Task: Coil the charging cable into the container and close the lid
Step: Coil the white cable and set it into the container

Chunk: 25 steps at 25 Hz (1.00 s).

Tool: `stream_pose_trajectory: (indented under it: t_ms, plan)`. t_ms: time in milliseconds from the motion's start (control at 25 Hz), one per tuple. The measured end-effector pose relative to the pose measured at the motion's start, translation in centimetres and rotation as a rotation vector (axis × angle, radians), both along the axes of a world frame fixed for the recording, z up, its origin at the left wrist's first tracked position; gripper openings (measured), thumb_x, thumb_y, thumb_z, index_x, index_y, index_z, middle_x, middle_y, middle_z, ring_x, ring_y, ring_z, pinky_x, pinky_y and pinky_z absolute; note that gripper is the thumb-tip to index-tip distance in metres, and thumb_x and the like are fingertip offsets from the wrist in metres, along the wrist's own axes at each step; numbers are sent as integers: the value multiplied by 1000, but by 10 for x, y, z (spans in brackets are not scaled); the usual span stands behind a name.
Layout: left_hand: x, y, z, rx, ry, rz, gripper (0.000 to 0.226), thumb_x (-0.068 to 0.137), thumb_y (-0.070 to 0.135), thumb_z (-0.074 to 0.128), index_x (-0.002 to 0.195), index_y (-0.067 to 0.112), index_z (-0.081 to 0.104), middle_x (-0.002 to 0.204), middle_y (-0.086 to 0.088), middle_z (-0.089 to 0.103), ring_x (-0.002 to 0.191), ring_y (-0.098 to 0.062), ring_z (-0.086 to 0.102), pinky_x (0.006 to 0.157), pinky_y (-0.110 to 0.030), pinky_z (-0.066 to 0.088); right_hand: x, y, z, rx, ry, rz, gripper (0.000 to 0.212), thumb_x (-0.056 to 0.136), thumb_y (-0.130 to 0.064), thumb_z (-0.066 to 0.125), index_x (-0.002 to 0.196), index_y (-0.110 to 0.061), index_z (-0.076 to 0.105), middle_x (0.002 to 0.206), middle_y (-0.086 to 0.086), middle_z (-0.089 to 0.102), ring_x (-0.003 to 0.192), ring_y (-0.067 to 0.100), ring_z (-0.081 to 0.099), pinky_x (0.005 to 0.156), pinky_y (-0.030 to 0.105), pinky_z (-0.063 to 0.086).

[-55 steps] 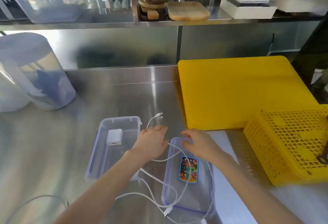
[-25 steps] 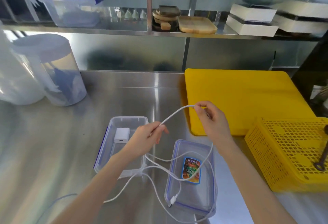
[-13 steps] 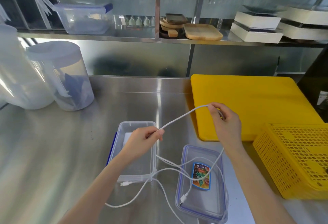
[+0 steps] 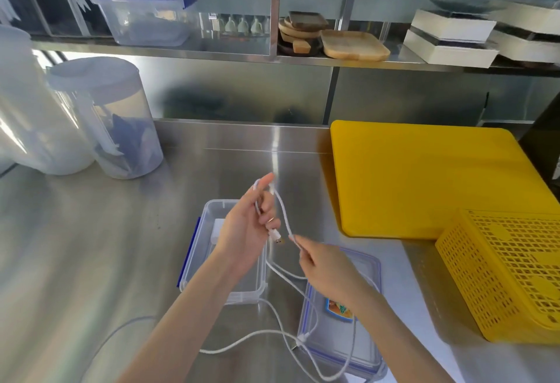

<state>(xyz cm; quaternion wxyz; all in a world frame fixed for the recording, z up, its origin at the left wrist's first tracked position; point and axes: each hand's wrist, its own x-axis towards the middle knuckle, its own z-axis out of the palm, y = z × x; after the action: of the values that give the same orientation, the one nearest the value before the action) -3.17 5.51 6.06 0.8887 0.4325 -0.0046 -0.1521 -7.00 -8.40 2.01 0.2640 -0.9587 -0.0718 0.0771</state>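
A white charging cable (image 4: 285, 213) runs in a loop over my left hand (image 4: 247, 226), which grips it above the clear container (image 4: 212, 261); the USB plug hangs just below that hand's fingers. My right hand (image 4: 324, 267) pinches the cable a little lower and to the right. The rest of the cable trails loosely over the steel counter and across the clear lid (image 4: 363, 337), which lies flat to the right of the container and carries a colourful sticker. A white charger block (image 4: 218, 225) sits inside the container, partly hidden by my left hand.
A yellow cutting board (image 4: 424, 179) lies at the back right, with a yellow perforated basket (image 4: 509, 273) in front of it. Tall translucent canisters (image 4: 112, 119) stand at the left. A shelf behind holds a lidded box, wooden plates and white boxes.
My hands have come together: the right one dropped down and left along the cable, and the left one rose with a loop of cable now folded over it.
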Motion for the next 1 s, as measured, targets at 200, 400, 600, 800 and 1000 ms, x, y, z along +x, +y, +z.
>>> stream_pose_trajectory:
  t_ms: [200,400,600,800,1000]
  plan:
    - [-7,-10,-9,473,-148,-8,29,96,39,27,122,45,40,62,6,51,38,-4,33,40,-14,31,-17,8,21,12,99,247,27,96,-18,31,114,-17,51,93,10,70,80,24,62,82,37,50]
    - [-13,-13,-22,1003,-491,-24,40,97,32,30,136,37,32,63,12,61,47,-3,49,55,-20,43,-23,7,35,104,119,244,26,93,-18,40,111,-15,59,81,6,66,75,22,61,78,38,51]
    - [-12,0,-28,1593,-656,-158,47,96,35,28,141,42,15,88,-19,70,80,-37,65,72,-42,51,-17,-3,48,216,145,129,23,89,-16,48,107,-18,63,81,-8,69,75,5,62,76,22,49]
    - [-8,9,-21,1485,-579,-88,40,96,39,28,132,35,44,67,-5,56,77,-31,61,76,-39,49,-7,-24,56,247,111,-2,17,88,-19,55,100,-16,66,69,-16,62,61,-8,59,56,7,43]
    - [-25,-9,-19,1180,-522,-359,37,96,38,29,73,26,56,48,9,46,50,-5,49,61,-27,44,3,-24,63,427,-119,-106,4,87,-18,57,88,-20,60,74,-6,65,49,-12,54,38,8,38]
